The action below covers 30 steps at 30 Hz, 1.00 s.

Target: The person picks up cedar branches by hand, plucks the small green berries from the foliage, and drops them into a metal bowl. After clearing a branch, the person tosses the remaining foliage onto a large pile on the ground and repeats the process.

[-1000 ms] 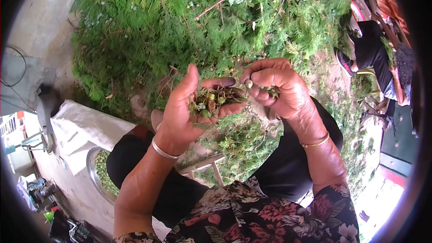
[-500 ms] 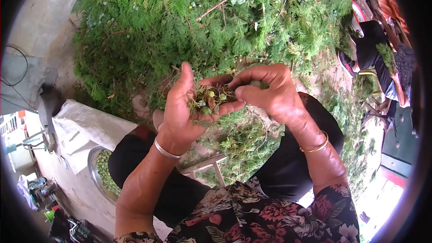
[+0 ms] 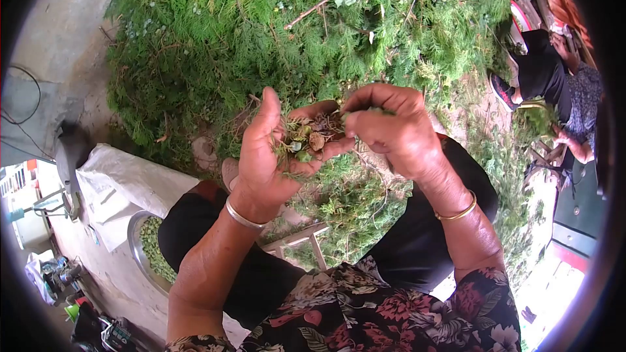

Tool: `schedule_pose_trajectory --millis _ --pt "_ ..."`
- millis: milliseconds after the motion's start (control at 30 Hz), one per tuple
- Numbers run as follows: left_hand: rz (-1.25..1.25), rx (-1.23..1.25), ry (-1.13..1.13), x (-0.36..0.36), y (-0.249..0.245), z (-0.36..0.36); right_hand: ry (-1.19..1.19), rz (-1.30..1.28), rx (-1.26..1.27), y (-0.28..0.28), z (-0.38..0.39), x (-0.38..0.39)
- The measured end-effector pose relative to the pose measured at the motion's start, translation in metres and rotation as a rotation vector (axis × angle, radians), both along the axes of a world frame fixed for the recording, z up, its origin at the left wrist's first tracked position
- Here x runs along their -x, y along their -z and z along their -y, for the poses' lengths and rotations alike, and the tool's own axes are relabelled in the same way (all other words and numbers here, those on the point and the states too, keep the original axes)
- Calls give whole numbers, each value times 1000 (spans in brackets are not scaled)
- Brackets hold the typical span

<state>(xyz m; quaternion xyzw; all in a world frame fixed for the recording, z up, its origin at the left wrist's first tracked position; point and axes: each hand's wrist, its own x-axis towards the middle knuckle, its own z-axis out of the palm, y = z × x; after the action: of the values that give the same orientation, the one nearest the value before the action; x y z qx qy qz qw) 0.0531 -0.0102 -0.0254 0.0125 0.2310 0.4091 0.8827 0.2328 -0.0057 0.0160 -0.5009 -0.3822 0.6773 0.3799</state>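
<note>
Heap of feathery green conifer branches (image 3: 261, 32): spread over the ground, beyond the hands.

Co-worker in dark patterned top (image 3: 583, 101): seated at far right, well apart.

White sheet (image 3: 124, 176): crumpled, left side.

Round silver metal basin (image 3: 134, 242): on the floor beside the left knee, holding small green pieces.

Left hand (image 3: 257, 163): palm up, fingers cupped around the handful, thumb raised clear.

Right hand (image 3: 407, 137): fingers curled, thumb pressed to them at the handful's edge, gripping green bits (kind unclear).

Mixed handful of green cones and needle debris (image 3: 303, 143): in the left palm; includes one rough brown piece (image 3: 317, 141).

Step in hand: apparently fingertip sorting. A further pick would call for a level palm and a light pinch.

Writing: none readable, the dark equipment (image 3: 117, 336) at lower left included.
</note>
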Motion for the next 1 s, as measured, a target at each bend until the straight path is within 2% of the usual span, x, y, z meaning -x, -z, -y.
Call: schedule_pose_trajectory --millis 33,100,267,367,433,467,500,567,600,700,833,900,933,1000 --pt "13 -67 17 1 3 -1 -1 0 0 3 -2 -6" --pt "55 -87 23 2 6 -2 43 -358 160 12 -3 -14" --pt "59 -107 41 0 1 0 17 -372 163 12 -1 -3" --pt "-34 -65 23 -3 -3 1 1 -218 88 10 3 8" --pt "-125 6 25 -4 0 3 -102 125 -265 15 6 15" --pt "-125 6 27 -3 2 4 -165 253 -253 15 7 15" --pt "-221 -32 79 -1 3 5 -162 253 -251 19 8 15" --pt "-315 -70 131 -2 1 6 -256 476 -502 30 7 14" --pt "-372 -47 140 -4 -2 6 -254 486 -529 32 7 15" --pt "-441 -19 164 -7 2 8 -289 571 -425 29 8 16" --pt "-432 1 190 -6 8 10 -346 560 -292 25 8 15" --pt "-356 -16 166 -7 8 9 -238 348 -168 27 8 14" --pt "-280 -33 140 -8 7 9 -238 349 -169 25 6 14" --pt "-310 -24 87 -13 1 6 -109 118 -4 16 0 10"
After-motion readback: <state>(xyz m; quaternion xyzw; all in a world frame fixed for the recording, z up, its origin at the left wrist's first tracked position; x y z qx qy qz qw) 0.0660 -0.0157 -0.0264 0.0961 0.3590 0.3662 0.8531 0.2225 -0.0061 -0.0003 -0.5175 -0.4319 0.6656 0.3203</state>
